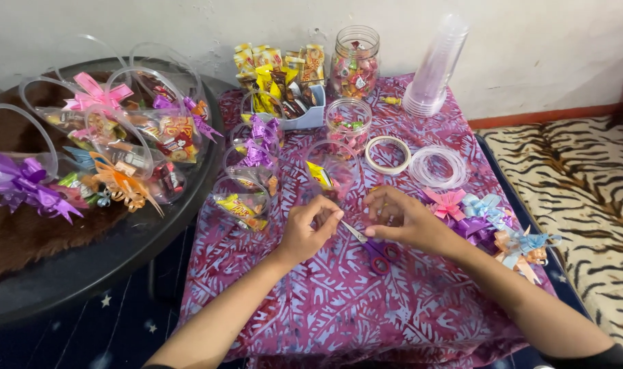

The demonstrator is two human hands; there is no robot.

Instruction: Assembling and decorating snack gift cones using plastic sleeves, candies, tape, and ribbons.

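At the frame's centre the left hand (310,231) and right hand (402,220) meet, fingers pinched, over the purple patterned counter (339,301). Scissors (371,247) lie just beneath them. A clear cup (330,171) with a snack stands just above. Ribbon bows (486,222) sit right; a tape ring (387,154) lies above.

Plain pale wall, low tables on a dark floor

At upper frame a whitish wall (544,41); left, a round black table (86,273); right, a tiger-striped mat (585,184).

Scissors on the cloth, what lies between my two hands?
In the head view, the scissors lie between the left hand and right hand, blades pointing toward the left.
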